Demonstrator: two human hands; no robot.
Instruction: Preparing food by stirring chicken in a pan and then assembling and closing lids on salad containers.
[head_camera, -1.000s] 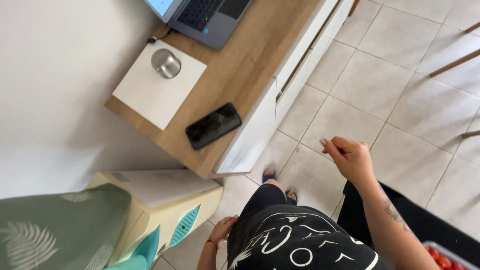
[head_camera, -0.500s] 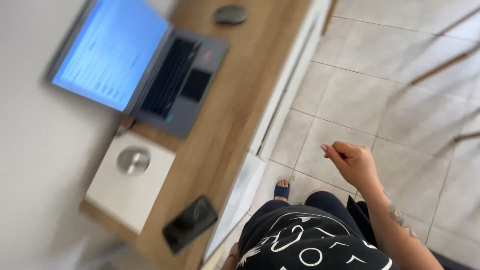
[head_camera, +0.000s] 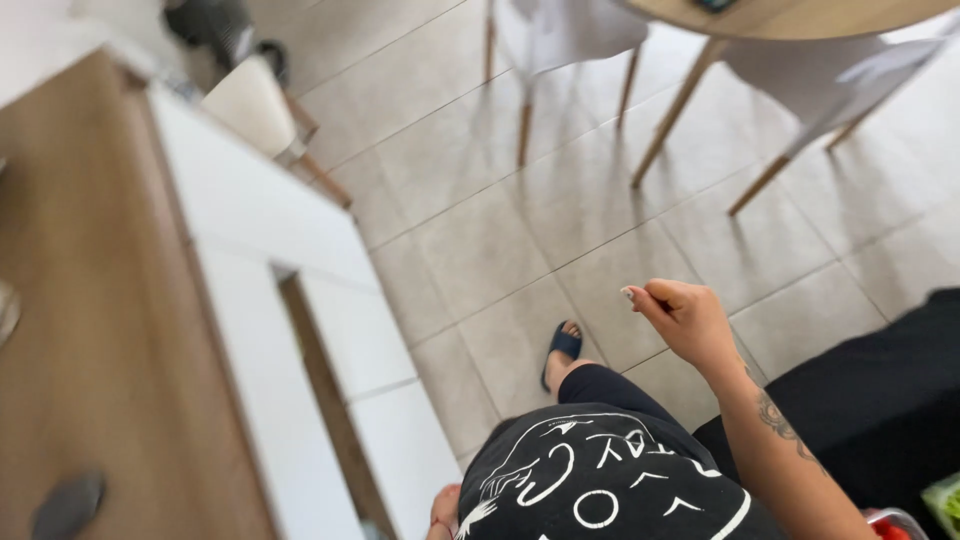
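The right hand (head_camera: 690, 322) is held raised over the tiled floor (head_camera: 520, 240), its grip curled together on nothing that can be made out. The left hand (head_camera: 445, 508), barely seen beside the wooden counter (head_camera: 100, 330), cannot be judged.

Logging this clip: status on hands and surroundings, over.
Right hand raised, fingers curled, contents unclear. Left hand low at hip, barely in view. White sideboard to the left; tiled floor ahead, chairs beyond.

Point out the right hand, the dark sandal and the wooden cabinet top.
right hand (head_camera: 690, 322), head view, on the knuckles.
dark sandal (head_camera: 563, 346), head view, on the strap.
wooden cabinet top (head_camera: 100, 330), head view, on bare wood.
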